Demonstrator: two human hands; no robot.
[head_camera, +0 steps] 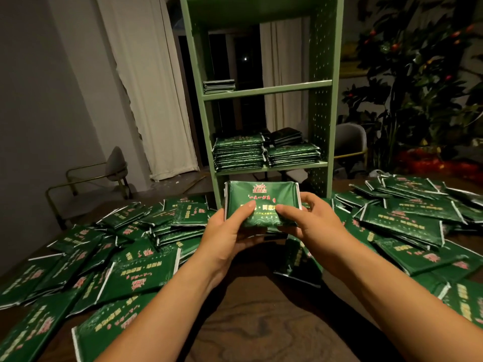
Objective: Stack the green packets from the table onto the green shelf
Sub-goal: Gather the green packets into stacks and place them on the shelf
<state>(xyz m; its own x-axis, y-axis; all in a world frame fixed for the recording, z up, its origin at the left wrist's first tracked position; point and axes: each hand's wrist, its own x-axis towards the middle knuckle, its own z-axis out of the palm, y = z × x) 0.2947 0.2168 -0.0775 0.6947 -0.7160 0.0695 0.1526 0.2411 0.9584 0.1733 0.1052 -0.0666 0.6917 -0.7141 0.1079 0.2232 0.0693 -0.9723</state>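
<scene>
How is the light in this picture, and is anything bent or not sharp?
Head view: dim, warm light; the held packet shows soft glare; the plant sits in deep shadow; wide-angle distortion tilts the green shelf; packets at the left edge look blurred.

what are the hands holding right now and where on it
Both hands hold one green packet above the table: left hand at its lower left, right hand at its lower right, thumbs on its face.

The green shelf (261, 90) is cut off by the top edge, and its foot is hidden behind the held packets (258, 199). The hands (230, 231) cover those packets' lower print, and their count cannot be told. Loose packets (34, 333) on the desk (261, 322) run past the left, right and bottom edges.
</scene>
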